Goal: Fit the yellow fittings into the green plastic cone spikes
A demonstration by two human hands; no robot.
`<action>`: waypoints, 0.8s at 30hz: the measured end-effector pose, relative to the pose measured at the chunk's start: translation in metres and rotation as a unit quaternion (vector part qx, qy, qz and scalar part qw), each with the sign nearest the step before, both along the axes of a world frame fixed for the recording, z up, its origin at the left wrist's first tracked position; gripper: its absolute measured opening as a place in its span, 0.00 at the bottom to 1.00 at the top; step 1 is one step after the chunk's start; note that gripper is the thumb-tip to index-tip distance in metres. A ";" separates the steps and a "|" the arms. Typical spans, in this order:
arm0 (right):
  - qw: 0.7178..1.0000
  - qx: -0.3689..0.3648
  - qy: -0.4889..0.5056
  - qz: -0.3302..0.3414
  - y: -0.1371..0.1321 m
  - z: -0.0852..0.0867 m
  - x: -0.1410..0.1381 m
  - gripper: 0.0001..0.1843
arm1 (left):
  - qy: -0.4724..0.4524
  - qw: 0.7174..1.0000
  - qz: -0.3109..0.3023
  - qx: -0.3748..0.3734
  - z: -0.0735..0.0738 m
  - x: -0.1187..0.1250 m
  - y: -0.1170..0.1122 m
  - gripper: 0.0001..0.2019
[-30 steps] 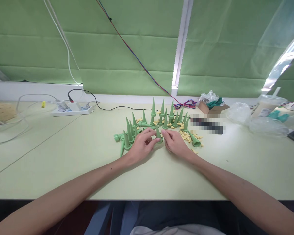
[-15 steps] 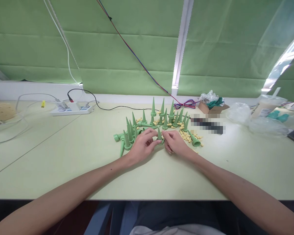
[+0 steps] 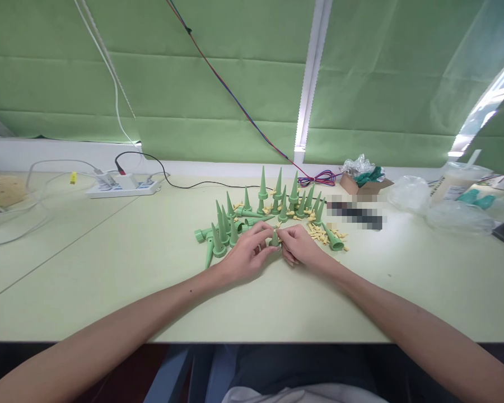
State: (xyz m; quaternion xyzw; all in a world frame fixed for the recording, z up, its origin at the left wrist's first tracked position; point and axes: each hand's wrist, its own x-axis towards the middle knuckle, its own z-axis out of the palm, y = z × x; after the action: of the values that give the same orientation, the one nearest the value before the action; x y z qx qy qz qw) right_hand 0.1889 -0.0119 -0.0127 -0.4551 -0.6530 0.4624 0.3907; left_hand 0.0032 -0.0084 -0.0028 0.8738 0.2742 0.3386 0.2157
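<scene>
In the middle of the table, my left hand (image 3: 252,247) is closed around a green plastic cone spike (image 3: 274,239), thumb at its near side and fingers curled behind it. My right hand (image 3: 298,244) meets it from the right, thumb and forefinger pinched against the spike's side. Whatever lies between those right fingertips is too small to make out. Beyond my hands stand several similar green spikes (image 3: 283,210) on ringed bases; others lie on their sides at the left. Small yellow plastic pieces (image 3: 318,234) lie in a pile past my right hand, beside a tipped green spike (image 3: 333,239).
A white power strip (image 3: 124,190) with plugs sits back left. At the back right are a small cardboard box (image 3: 363,184) holding plastic wrap, a drink cup (image 3: 457,182) and clear plastic bags (image 3: 460,217). A coiled red-blue cable (image 3: 319,179) lies by the wall.
The spike in my hands shows its tip lower than before, between the fingers. My left hand has shifted slightly to the right; my right hand stays almost in place.
</scene>
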 end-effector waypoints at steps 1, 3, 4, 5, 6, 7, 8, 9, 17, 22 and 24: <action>1.000 -0.002 0.003 0.000 0.000 0.000 0.000 0.28 | 0.004 1.000 -0.001 0.004 0.000 0.000 0.000 0.07; 1.000 -0.008 0.011 -0.003 0.000 0.000 -0.001 0.28 | 0.007 1.000 -0.004 0.008 0.001 0.000 0.000 0.05; 1.000 -0.009 0.018 -0.007 -0.001 0.000 -0.002 0.28 | 0.008 1.000 -0.005 0.008 0.001 0.001 0.000 0.03; 1.000 -0.010 0.025 -0.010 -0.001 0.000 -0.002 0.28 | 0.009 1.000 -0.005 0.006 0.001 0.001 0.000 0.03; 0.999 -0.010 0.034 -0.013 -0.001 0.001 -0.003 0.29 | 0.008 1.000 -0.003 0.004 0.001 0.001 0.000 0.05; 0.999 -0.010 0.043 -0.014 -0.002 0.001 -0.003 0.30 | 0.007 1.000 0.001 0.001 0.001 0.001 0.000 0.06; 0.999 -0.010 0.052 -0.015 -0.002 0.001 -0.004 0.30 | 0.004 1.000 0.006 -0.001 0.000 0.001 0.000 0.07; 0.998 -0.009 0.061 -0.015 -0.002 0.000 -0.004 0.30 | 0.001 1.000 0.011 -0.003 0.000 0.001 0.000 0.07; 0.994 -0.009 0.107 -0.036 -0.003 0.000 -0.007 0.29 | -0.016 0.999 0.044 -0.008 0.002 0.003 -0.001 0.11; 0.990 0.027 0.123 -0.066 -0.003 0.002 -0.006 0.29 | -0.035 0.997 0.067 -0.026 0.004 0.004 -0.004 0.14; 0.987 0.038 0.132 -0.081 -0.003 0.003 -0.005 0.29 | -0.054 0.993 0.086 -0.054 0.005 0.005 -0.005 0.15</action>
State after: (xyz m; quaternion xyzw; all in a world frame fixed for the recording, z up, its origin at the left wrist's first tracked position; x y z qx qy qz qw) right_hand 0.1836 -0.0144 -0.0096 -0.4262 -0.5736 0.4602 0.5268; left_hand 0.0081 -0.0135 0.0025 0.8144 0.3540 0.3875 0.2478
